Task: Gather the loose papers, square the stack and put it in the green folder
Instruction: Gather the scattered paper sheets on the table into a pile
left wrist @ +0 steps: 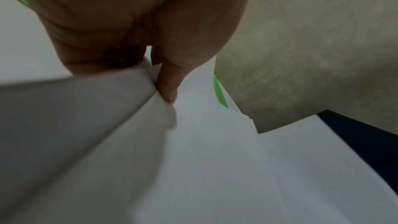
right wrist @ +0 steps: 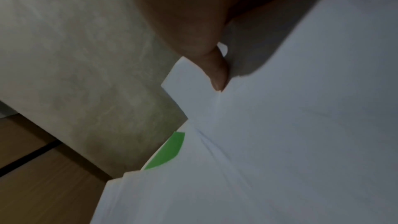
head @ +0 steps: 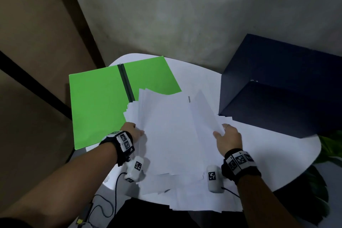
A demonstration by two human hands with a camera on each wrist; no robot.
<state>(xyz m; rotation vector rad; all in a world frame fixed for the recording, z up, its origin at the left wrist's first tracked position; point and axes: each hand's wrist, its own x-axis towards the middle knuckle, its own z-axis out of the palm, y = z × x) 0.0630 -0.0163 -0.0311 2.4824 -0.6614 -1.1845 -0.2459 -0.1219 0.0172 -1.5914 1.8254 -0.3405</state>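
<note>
A loose, uneven stack of white papers (head: 170,135) is lifted off the white table between both hands, its sheets fanned at the far edge. My left hand (head: 132,132) grips the stack's left side, thumb (left wrist: 168,89) on top and the fingers hidden underneath. My right hand (head: 226,138) grips the right side, thumb (right wrist: 217,76) on the top sheet, with some sheets bowing up. The green folder (head: 100,102) lies open flat at the table's left, dark spine in the middle; the papers overlap its right half. More sheets (head: 199,201) lie on the table at the near edge.
A dark blue box (head: 277,87) stands on the right of the round white table (head: 268,153), close to my right hand. A grey wall rises behind. Green plant leaves (head: 331,152) show past the table's right edge. Cables hang at the near left.
</note>
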